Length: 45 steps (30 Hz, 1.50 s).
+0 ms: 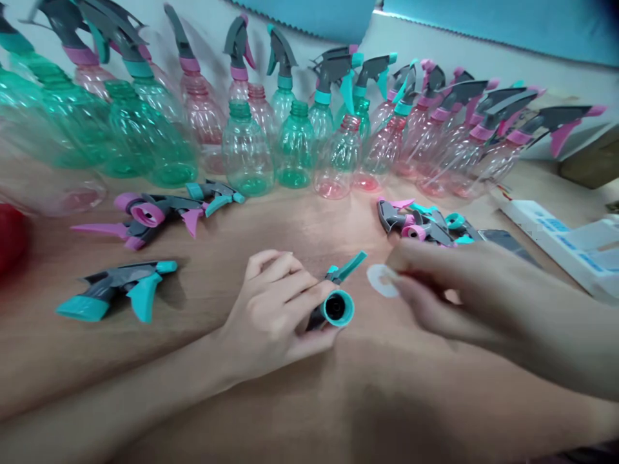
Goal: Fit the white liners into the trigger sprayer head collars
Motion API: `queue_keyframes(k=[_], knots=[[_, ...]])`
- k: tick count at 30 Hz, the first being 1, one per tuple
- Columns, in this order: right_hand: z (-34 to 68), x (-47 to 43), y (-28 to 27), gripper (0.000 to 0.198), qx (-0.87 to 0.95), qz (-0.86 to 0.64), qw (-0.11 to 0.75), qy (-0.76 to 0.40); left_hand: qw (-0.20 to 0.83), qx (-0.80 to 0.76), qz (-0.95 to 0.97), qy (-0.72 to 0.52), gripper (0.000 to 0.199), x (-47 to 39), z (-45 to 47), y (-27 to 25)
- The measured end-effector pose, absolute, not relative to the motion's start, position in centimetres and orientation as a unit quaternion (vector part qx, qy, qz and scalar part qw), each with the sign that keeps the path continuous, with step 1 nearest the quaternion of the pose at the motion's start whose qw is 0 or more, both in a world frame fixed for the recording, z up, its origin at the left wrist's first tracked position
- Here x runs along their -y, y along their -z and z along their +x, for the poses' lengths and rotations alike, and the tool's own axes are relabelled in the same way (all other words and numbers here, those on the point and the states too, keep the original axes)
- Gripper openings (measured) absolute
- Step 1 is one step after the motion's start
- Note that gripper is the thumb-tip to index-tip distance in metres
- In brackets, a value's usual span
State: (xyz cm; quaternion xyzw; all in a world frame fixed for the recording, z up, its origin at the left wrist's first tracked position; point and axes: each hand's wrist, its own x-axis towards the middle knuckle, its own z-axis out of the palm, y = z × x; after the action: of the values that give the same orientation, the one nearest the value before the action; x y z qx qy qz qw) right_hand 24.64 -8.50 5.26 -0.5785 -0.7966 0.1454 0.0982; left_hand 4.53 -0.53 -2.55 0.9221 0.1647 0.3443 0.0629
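Spray head (338, 308) in curled left hand (275, 306), apparently a white washer (380, 281) in pinched right hand (454, 283), loose sprayers (120, 278) alongside, bottles (248, 154) behind.

You are stationed at a workshop-type assembly table (271, 425). Take your position as dial centre and confirm the indicators: the wood-toned top serves as your work surface; spray bottles (249, 158), many alike, stand grouped from 10 to 1 o'clock, some closed and some open-necked; loose trigger heads (113, 281) lie at 10 to 11 o'clock and at 1 o'clock. A pale wall (203, 29) backs the table at 12 o'clock. Your view does not identify the building.
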Motion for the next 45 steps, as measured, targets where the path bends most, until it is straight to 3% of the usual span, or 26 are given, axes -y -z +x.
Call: queue_keyframes(k=[2, 4, 15, 19, 23, 29, 35, 45], knots=[[25.2, 8.4, -5.8, 0.028, 0.757, -0.567, 0.145, -0.289, 0.08, -0.159, 0.922, -0.343, 0.014, 0.5, 4.5, 2.6], [25.1, 8.1, -5.4, 0.027, 0.739, -0.549, 0.159, -0.357, 0.093, -0.156, 0.921, -0.344, 0.017, 0.5, 4.6, 2.7], [24.2, 7.3, -3.4, 0.023, 0.813, -0.537, 0.06, -0.218, 0.118, -0.125, 0.922, -0.346, 0.022, 0.2, 4.6, 2.7], [23.8, 7.3, -4.0, 0.024, 0.824, -0.548, 0.057, -0.131, 0.121, -0.124, 0.924, -0.341, 0.022, 0.3, 4.5, 2.7], [23.8, 7.4, -4.3, 0.025, 0.819, -0.559, 0.107, -0.076, 0.123, -0.129, 0.926, -0.332, 0.022, 0.3, 4.4, 2.6], [24.4, 7.9, -4.3, 0.012, 0.857, -0.477, 0.146, -0.129, 0.137, -0.121, 0.922, -0.342, 0.021, 0.1, 4.4, 2.7], [24.2, 7.4, -4.4, 0.013, 0.867, -0.471, 0.125, -0.106, 0.134, -0.118, 0.925, -0.336, 0.027, 0.1, 4.4, 2.8], [24.3, 6.7, -4.6, 0.021, 0.844, -0.49, 0.133, -0.176, 0.136, -0.117, 0.919, -0.352, 0.025, 0.0, 4.4, 2.9]])
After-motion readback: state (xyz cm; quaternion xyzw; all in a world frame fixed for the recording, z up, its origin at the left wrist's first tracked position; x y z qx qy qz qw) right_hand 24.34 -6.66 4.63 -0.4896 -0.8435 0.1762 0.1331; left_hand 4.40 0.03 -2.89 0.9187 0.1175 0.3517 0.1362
